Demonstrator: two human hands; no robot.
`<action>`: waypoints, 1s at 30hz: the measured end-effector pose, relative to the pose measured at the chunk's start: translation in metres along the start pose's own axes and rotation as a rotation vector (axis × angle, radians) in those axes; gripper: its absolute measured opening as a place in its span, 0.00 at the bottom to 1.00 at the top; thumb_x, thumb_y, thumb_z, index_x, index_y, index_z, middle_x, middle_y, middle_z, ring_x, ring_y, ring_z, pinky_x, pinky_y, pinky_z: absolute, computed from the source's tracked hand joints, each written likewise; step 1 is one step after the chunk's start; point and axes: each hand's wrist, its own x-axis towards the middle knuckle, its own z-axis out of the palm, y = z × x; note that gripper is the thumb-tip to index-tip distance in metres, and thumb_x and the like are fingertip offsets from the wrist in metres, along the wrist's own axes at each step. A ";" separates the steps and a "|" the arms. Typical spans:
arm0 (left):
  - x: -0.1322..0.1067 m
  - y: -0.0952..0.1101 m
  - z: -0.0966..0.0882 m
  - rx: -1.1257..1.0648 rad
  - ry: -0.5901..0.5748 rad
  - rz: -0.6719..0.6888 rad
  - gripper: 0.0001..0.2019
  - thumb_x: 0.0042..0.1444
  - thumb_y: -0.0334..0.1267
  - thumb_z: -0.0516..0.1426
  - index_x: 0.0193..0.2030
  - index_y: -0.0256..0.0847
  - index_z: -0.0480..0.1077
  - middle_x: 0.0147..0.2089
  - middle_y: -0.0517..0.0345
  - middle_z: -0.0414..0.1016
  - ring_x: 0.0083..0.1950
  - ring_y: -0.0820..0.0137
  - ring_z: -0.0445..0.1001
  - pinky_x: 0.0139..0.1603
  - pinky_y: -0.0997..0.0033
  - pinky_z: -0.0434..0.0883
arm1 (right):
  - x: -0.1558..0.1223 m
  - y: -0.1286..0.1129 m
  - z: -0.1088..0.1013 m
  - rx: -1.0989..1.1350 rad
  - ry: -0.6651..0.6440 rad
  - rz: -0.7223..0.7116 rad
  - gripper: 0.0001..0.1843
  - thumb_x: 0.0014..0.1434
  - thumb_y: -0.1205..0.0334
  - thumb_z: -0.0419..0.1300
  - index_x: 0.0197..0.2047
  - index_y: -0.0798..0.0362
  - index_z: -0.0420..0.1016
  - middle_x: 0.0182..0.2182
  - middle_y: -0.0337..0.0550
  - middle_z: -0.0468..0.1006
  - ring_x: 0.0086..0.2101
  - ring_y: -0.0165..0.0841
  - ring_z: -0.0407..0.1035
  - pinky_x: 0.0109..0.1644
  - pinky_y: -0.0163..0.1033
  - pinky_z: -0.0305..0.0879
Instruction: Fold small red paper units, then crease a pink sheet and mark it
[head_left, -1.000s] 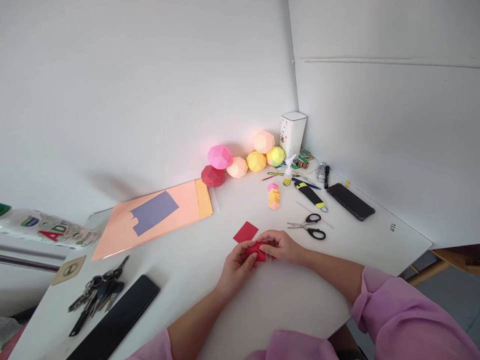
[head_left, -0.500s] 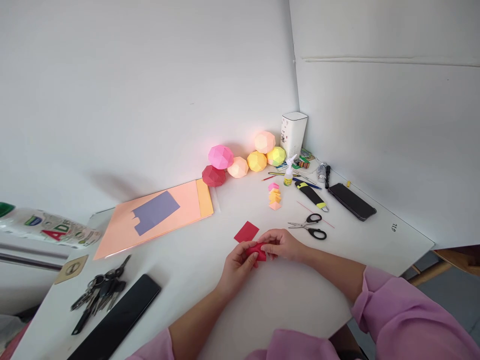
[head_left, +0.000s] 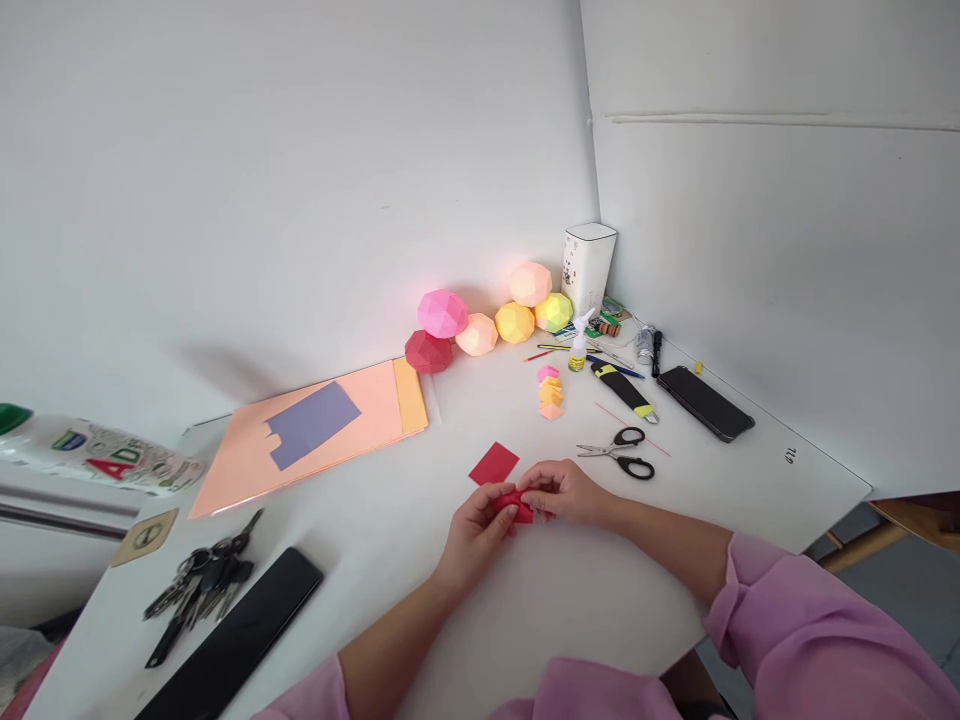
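Both of my hands meet over the white table (head_left: 570, 600), pinching a small folded red paper piece (head_left: 519, 506). My left hand (head_left: 476, 530) grips its left side with curled fingers. My right hand (head_left: 562, 490) pinches its right side from above. A flat red paper square (head_left: 493, 463) lies on the table just beyond my hands. Most of the folded piece is hidden by my fingers.
Scissors (head_left: 619, 452), a utility knife (head_left: 622, 388), a glue bottle (head_left: 576, 350), a phone (head_left: 706, 401) and stacked small folded papers (head_left: 550, 392) lie to the right. Paper balls (head_left: 480, 320) line the wall. Orange sheets (head_left: 307, 435), keys (head_left: 199, 585) and a black case (head_left: 240, 640) lie left.
My hands stay in place, with only small finger shifts on the red piece. The view has drifted slightly.
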 end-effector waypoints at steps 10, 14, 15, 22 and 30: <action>0.001 0.001 -0.001 0.013 -0.003 0.004 0.15 0.51 0.46 0.61 0.43 0.42 0.70 0.32 0.58 0.75 0.29 0.72 0.72 0.32 0.69 0.72 | -0.001 -0.003 0.001 -0.026 -0.001 -0.002 0.14 0.54 0.55 0.63 0.38 0.56 0.73 0.24 0.37 0.74 0.22 0.26 0.66 0.28 0.34 0.66; 0.000 0.001 0.001 0.036 0.000 -0.001 0.15 0.51 0.47 0.60 0.43 0.42 0.70 0.34 0.56 0.76 0.31 0.70 0.73 0.33 0.69 0.72 | -0.002 -0.001 0.002 -0.074 0.005 -0.021 0.15 0.54 0.53 0.62 0.39 0.55 0.73 0.25 0.38 0.75 0.23 0.27 0.67 0.28 0.35 0.66; 0.000 0.001 0.001 0.046 0.003 0.000 0.16 0.51 0.47 0.60 0.43 0.42 0.70 0.34 0.56 0.76 0.31 0.70 0.73 0.32 0.69 0.72 | -0.003 -0.001 0.002 -0.084 0.007 -0.025 0.14 0.54 0.53 0.62 0.39 0.55 0.72 0.25 0.38 0.75 0.23 0.27 0.67 0.28 0.35 0.66; 0.001 -0.005 0.001 0.064 0.027 0.058 0.13 0.52 0.46 0.60 0.41 0.42 0.69 0.34 0.58 0.73 0.29 0.71 0.72 0.31 0.69 0.72 | -0.004 0.000 0.005 -0.194 -0.001 -0.088 0.11 0.56 0.55 0.59 0.39 0.53 0.73 0.26 0.38 0.75 0.22 0.26 0.65 0.27 0.35 0.64; 0.001 0.001 0.002 0.091 0.066 0.140 0.11 0.52 0.47 0.60 0.36 0.42 0.72 0.42 0.55 0.68 0.28 0.75 0.70 0.26 0.71 0.70 | -0.005 -0.001 0.008 -0.314 0.038 -0.142 0.10 0.52 0.60 0.61 0.39 0.53 0.74 0.25 0.38 0.74 0.22 0.26 0.63 0.27 0.34 0.62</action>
